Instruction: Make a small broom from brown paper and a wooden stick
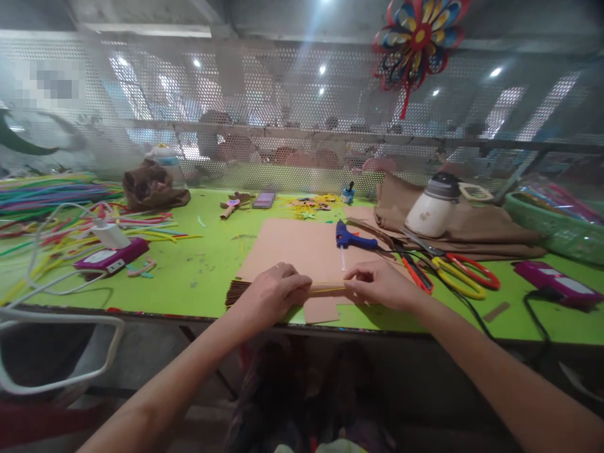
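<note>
Yellow stick, thin, long axis running 9 to 3 o'clock, pinched at either end between left hand and right hand fingers, held just above tan card sheet at green surface near edge; blue glue gun at 12 o'clock.

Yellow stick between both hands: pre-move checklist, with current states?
1. Thin yellow stick pinched at both ends: ok, left hand and right hand each have a grip.
2. Stick level over the tan card sheet: ok.
3. Blue glue gun clear of the hands: ok, lying behind them on the sheet.
4. Yellow-handled scissors apart from the right hand: ok.
5. Glue on the stick: cannot tell.
</note>
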`<state>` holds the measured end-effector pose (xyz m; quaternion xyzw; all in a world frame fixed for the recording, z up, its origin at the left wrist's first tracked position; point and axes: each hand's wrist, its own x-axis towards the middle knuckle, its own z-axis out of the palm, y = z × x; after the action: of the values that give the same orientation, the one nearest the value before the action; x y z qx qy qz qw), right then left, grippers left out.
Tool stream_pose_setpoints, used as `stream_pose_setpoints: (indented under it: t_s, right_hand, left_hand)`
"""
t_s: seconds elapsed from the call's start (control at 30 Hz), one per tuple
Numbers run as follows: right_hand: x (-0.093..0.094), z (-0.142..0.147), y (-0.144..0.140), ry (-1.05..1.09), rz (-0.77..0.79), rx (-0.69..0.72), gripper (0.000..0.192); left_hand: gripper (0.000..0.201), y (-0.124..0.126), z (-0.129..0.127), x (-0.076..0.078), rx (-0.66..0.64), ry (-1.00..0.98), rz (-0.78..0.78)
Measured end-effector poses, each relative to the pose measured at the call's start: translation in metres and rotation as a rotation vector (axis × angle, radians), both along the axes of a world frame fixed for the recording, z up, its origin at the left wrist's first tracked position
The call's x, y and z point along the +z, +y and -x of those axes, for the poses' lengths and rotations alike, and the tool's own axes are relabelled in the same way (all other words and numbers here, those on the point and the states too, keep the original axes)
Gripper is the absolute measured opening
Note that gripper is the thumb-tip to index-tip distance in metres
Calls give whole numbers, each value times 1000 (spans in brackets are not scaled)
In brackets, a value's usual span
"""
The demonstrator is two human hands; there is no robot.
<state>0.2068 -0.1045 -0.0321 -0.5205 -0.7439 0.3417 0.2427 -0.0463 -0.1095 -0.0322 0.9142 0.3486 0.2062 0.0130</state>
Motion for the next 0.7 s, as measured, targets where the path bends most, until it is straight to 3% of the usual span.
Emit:
stream_pose_setpoints:
  t_s: [0.27,0.5,0.7]
  right_hand:
    - [-6,5,6,-105,-78,-19,26]
    - [-2,-10,10,-272,-177,-50,21]
    - [-9,-20,5,-363,-266,-87,18]
  left_hand:
    - [26,-3,3,-4,57,131,-40]
    - [26,-3,2,-5,40,84,-56]
    - [25,-5,3,-4,48,70,-49]
